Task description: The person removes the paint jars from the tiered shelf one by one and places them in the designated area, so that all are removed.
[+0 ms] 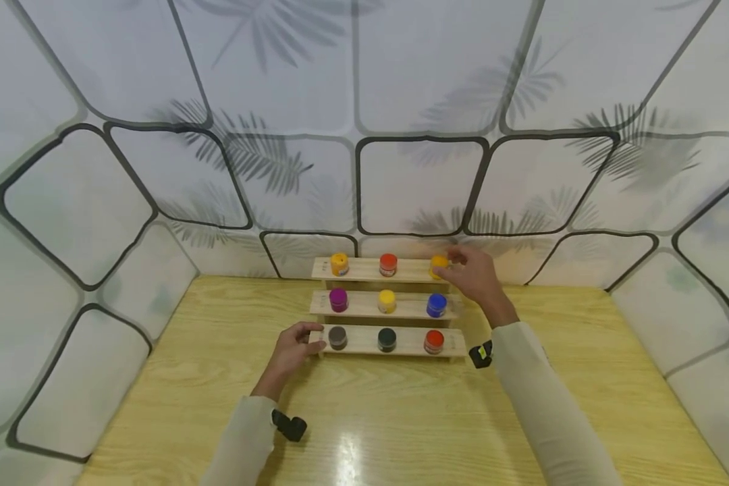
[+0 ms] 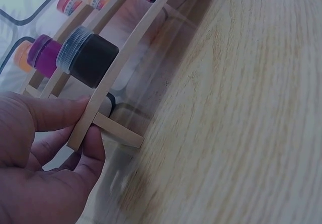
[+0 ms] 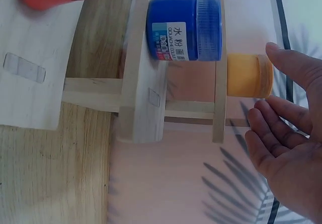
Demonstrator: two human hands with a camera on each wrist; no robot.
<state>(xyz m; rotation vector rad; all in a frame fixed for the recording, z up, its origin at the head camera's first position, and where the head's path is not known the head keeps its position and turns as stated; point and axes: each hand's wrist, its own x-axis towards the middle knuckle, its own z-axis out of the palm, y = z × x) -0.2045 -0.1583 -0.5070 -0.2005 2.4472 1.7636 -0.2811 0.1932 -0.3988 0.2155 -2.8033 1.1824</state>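
A three-step wooden rack (image 1: 364, 342) carries small paint jars. My left hand (image 1: 293, 347) grips the left end of the lowest step, thumb above and fingers beneath, beside a dark grey jar (image 2: 95, 58). At the right end of the top step stands a yellow-orange jar (image 3: 246, 76). My right hand (image 3: 289, 118) is at its lid, thumb and index finger by the lid's edge and the other fingers loosely bent. Whether the fingertips touch the lid is hard to tell. Below that jar, on the middle step, sits a blue jar (image 3: 183, 28).
Also on the rack are a purple jar (image 1: 338, 300), a yellow jar (image 1: 386, 301), a dark green jar (image 1: 387, 339) and several red and orange ones. The wood-grain table (image 1: 389, 398) meets a patterned backdrop (image 1: 422, 185) behind the rack.
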